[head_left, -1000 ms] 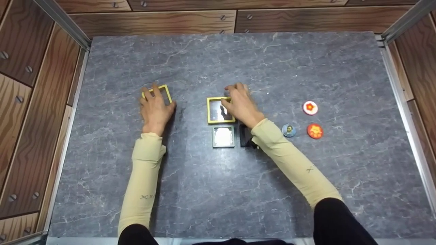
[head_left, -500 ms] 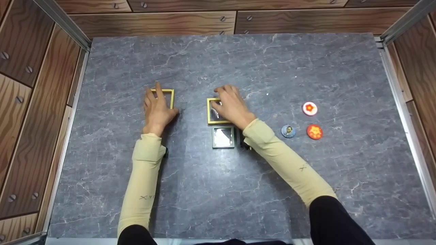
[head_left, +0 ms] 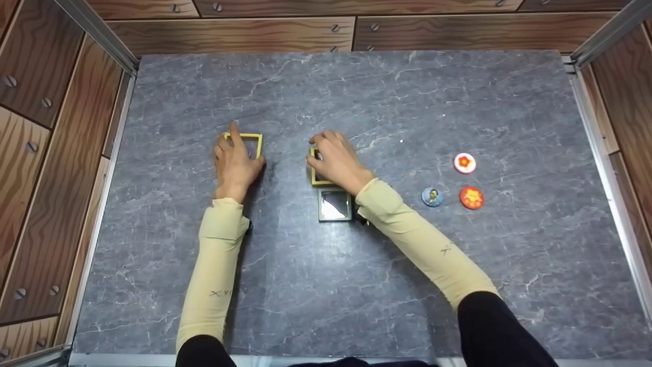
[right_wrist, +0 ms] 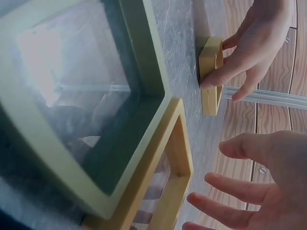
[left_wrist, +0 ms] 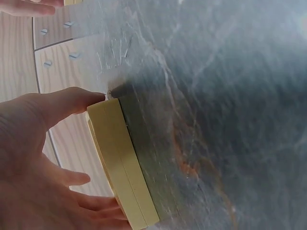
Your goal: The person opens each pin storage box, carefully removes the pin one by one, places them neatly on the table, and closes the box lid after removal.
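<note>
My left hand (head_left: pixel 236 163) grips a square yellow display frame (head_left: pixel 251 135), thumb at one side and fingers across the other. The left wrist view shows that frame's thick yellow edge (left_wrist: pixel 123 165) between thumb and fingers. My right hand (head_left: pixel 336 158) is over a second yellow frame (head_left: pixel 314 173) and covers much of it. In the right wrist view its spread fingers (right_wrist: pixel 240 187) are apart from that frame (right_wrist: pixel 181 177), holding nothing. A smaller dark green frame (head_left: pixel 334 220) with a shiny clear pane lies just below, near my right wrist.
To the right lie three round badges: a white one with a red flower (head_left: pixel 464 163), a red and yellow one (head_left: pixel 472 197) and a blue one with a portrait (head_left: pixel 432 196). Wood-patterned walls (head_left: pixel 229 33) border the grey marbled table (head_left: pixel 305 295).
My left hand has turned its yellow frame straighter and shifted it slightly right. My right hand has moved left over the middle yellow frame, and its forearm now hides the black frame seen earlier.
</note>
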`<state>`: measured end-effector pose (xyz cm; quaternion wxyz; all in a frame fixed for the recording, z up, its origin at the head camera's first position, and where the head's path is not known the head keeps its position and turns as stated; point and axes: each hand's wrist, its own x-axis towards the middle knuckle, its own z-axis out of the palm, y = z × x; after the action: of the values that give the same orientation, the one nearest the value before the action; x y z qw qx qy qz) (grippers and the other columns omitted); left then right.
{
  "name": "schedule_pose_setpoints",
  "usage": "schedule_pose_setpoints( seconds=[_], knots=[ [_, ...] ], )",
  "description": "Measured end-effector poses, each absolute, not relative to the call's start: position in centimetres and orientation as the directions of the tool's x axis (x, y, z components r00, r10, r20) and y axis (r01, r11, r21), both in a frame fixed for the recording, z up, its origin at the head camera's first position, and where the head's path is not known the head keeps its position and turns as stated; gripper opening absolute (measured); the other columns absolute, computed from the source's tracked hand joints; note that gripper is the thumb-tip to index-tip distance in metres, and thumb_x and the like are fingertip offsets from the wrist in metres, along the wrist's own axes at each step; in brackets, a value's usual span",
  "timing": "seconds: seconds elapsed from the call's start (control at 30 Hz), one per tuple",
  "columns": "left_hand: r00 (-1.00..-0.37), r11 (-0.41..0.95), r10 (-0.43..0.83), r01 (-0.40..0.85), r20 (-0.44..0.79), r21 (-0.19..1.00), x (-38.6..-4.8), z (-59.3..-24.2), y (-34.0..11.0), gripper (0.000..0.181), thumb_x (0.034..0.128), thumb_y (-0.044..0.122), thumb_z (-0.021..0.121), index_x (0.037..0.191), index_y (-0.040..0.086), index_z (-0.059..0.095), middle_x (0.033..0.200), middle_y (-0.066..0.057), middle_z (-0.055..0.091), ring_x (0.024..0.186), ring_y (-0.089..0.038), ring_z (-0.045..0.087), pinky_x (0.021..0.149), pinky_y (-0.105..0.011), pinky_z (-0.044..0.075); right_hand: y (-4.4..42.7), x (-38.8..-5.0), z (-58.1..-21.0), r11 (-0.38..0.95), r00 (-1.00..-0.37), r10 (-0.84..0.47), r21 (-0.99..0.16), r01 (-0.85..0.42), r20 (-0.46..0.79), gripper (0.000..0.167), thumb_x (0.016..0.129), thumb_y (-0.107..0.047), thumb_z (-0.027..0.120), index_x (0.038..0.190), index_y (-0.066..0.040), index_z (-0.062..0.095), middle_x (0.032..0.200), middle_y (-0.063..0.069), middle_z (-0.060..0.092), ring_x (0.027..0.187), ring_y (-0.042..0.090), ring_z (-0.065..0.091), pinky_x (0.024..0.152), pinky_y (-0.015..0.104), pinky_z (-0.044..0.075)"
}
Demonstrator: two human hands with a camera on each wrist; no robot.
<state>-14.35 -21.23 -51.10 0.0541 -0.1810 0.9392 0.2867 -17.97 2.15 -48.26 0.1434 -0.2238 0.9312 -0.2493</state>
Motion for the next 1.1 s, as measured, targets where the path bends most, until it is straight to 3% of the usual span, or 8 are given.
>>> schedule_pose_setpoints(
  seconds=[0.33, 0.6, 0.9, 1.1],
  knots=[
    [-0.924, 0.721, -0.302, -0.381, -0.232, 0.579, -13.8, -49.4, -20.5, 0.110, 0.0897, 0.026, 0.080, 0.171, 0.009, 0.008, 0.164, -0.035, 0.028, 0.152, -0.049, 0.032, 0.116, -0.062, 0.047, 1.5, -17.6, -48.2, 0.753, -0.846, -0.508, -0.560, -0.347, -0.160, 0.045, 0.104, -0.028, 0.062, 0.142, -0.002, 0.063, 0.143, 0.016, 0.062, 0.135, 0.036, 0.054, 0.117, 0.047, 0.049],
    [-0.947, 0.695, -0.243, -0.322, -0.211, 0.643, -13.2, -47.9, -19.3, 0.107, 0.0855, 0.022, 0.081, 0.169, 0.006, 0.015, 0.156, -0.034, 0.039, 0.146, -0.050, 0.040, 0.123, -0.056, 0.042, 1.3, -17.5, -48.0, 0.724, -0.845, -0.514, -0.602, -0.336, -0.145, 0.047, 0.103, -0.025, 0.063, 0.144, -0.003, 0.061, 0.146, 0.016, 0.063, 0.141, 0.035, 0.055, 0.122, 0.046, 0.046],
    [-0.952, 0.651, -0.147, -0.298, -0.269, 0.698, -12.7, -46.9, -17.5, 0.105, 0.0869, 0.028, 0.079, 0.169, 0.009, 0.017, 0.146, -0.028, 0.048, 0.119, -0.039, 0.060, 0.101, -0.051, 0.059, 2.0, -17.4, -47.8, 0.658, -0.845, -0.510, -0.704, -0.266, -0.158, 0.051, 0.106, -0.027, 0.063, 0.150, -0.004, 0.056, 0.154, 0.016, 0.059, 0.140, 0.033, 0.059, 0.121, 0.045, 0.049],
    [-0.950, 0.663, -0.094, -0.283, -0.298, 0.693, -12.6, -46.7, -16.6, 0.103, 0.0892, 0.036, 0.079, 0.169, 0.012, 0.017, 0.146, -0.025, 0.049, 0.120, -0.038, 0.060, 0.098, -0.052, 0.059, 2.8, -17.4, -47.5, 0.610, -0.832, -0.513, -0.772, -0.180, -0.212, 0.052, 0.108, -0.035, 0.061, 0.151, -0.006, 0.057, 0.153, 0.014, 0.061, 0.137, 0.032, 0.063, 0.118, 0.045, 0.052]
  ],
)
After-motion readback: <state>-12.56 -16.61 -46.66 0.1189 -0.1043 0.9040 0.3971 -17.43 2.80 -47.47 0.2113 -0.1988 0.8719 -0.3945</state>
